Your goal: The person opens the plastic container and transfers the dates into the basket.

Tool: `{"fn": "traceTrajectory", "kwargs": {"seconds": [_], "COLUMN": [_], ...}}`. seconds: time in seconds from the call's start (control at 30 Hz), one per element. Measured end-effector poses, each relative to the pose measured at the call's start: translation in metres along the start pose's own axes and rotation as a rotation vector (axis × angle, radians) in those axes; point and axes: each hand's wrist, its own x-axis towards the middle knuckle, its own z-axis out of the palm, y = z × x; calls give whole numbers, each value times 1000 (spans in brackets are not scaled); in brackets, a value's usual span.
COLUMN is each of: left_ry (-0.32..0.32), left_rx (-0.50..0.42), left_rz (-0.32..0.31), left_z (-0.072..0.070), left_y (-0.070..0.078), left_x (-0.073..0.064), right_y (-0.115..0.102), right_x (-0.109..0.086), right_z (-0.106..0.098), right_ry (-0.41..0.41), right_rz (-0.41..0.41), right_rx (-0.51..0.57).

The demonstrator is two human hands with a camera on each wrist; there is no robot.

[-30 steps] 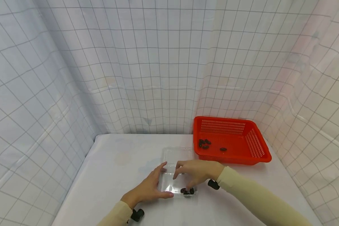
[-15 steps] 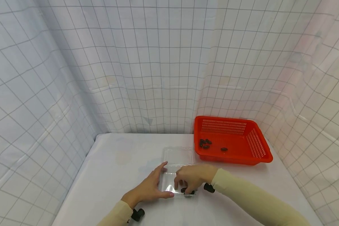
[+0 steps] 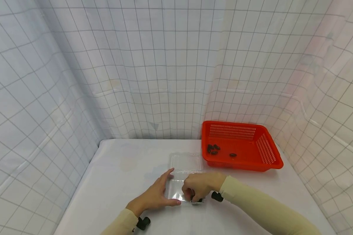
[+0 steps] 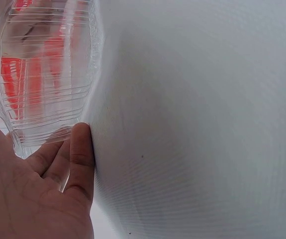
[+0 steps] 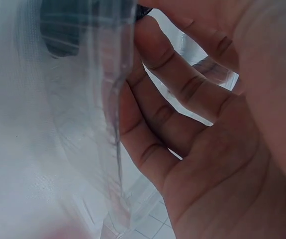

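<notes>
With the clear container [image 3: 174, 188] serving as the dial's centre and 12 pointing away from you, your right hand [image 3: 197, 185] is resting, curled, over its 5 o'clock corner. Thumb and fingers are pinching a dark oval piece [image 5: 143, 11], lying directly at the fingertips; they are hiding its long axis. A second dark piece [image 3: 200, 200] is showing at the thumb's 3 o'clock. Your left hand [image 3: 156, 197], the farther, is touching the container's edge from 8 o'clock, thumb and straight fingers standing apart. The lid [image 3: 186, 162] is lying open at 12; the red basket [image 3: 238, 165] is standing at 2 o'clock.
</notes>
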Motion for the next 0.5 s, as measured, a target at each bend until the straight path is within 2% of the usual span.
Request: {"fn": "traceTrajectory", "kwargs": {"seconds": [0.3,0.5], "left_ry": [-5,-8], "left_rx": [-2,-9], "left_rz": [1,1], "left_z": [-1,-1], "left_y": [0,0], "left_x": [-1,-1], "right_y": [1,5], "right_x": [-6,-9], "right_z": [-3,-6], "right_ry": [24,79], "right_rz": [23,22], "right_rx": [45,34]}}
